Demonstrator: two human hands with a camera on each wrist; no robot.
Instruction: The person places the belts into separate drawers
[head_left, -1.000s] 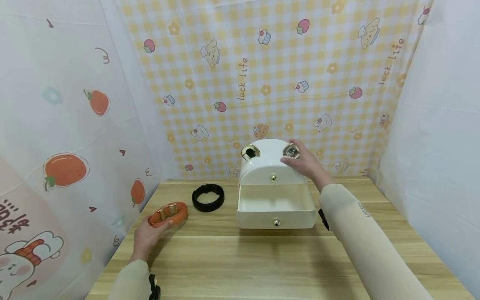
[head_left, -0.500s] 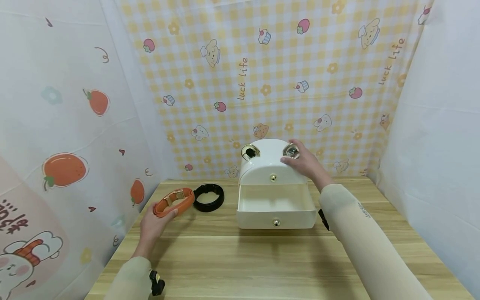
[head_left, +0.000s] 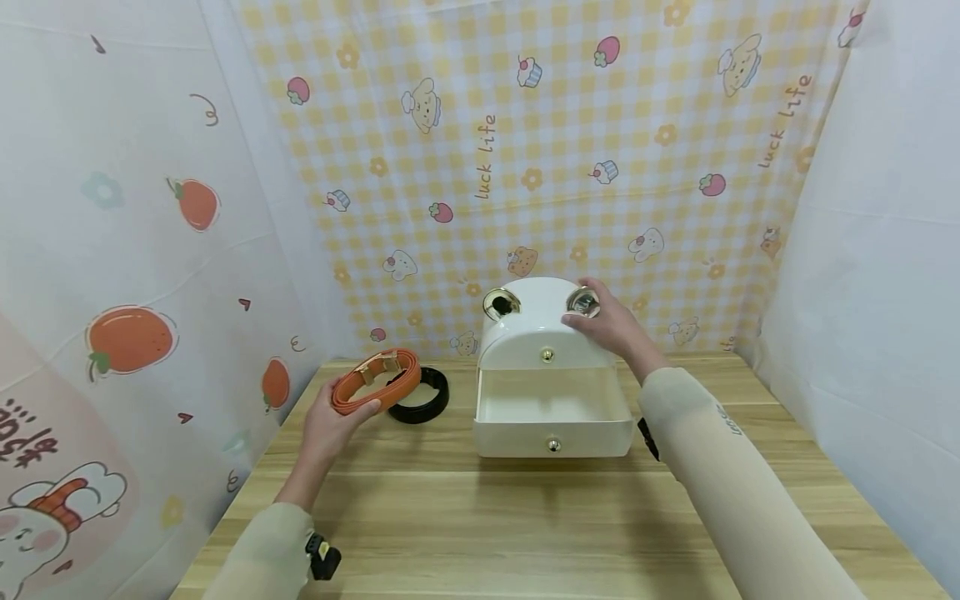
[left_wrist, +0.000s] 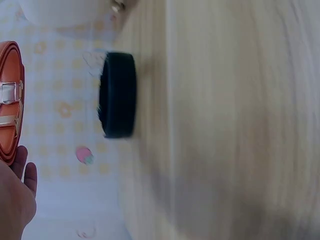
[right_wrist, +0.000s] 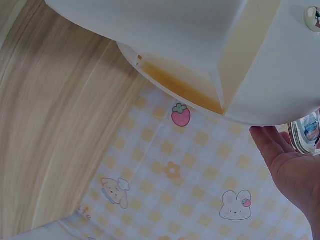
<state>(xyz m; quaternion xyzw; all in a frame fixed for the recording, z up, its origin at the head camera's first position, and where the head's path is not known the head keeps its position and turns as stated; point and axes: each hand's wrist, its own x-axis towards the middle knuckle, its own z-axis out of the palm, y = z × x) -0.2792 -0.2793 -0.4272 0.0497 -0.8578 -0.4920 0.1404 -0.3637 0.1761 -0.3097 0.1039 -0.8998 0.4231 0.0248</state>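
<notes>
My left hand (head_left: 327, 425) grips a coiled orange belt (head_left: 408, 379) with a gold buckle, thumb along its near side. The belt is lifted above the table and overlaps part of a coiled black belt (head_left: 431, 410) in the head view. In the left wrist view the black belt (left_wrist: 121, 95) lies on the wood, apart from the hand. My right hand (head_left: 617, 323) holds the top right of a white rounded storage box (head_left: 543, 312), thumb and fingers around a gold-rimmed round eye (head_left: 582, 302). The box's lower drawer (head_left: 551, 439) is pulled out, with nothing in it.
The box stands on a wooden table (head_left: 480, 525) near a yellow checked cloth backdrop (head_left: 532, 225). White cloth walls (head_left: 862, 250) rise at both sides. A second gold-rimmed eye (head_left: 501, 304) sits on the box's left. The upper drawer with its gold knob (head_left: 547, 356) is closed.
My left hand has raised the orange belt and carried it rightward and away from me, from the left of the black belt to partly over it. The right hand and box have stayed put.
</notes>
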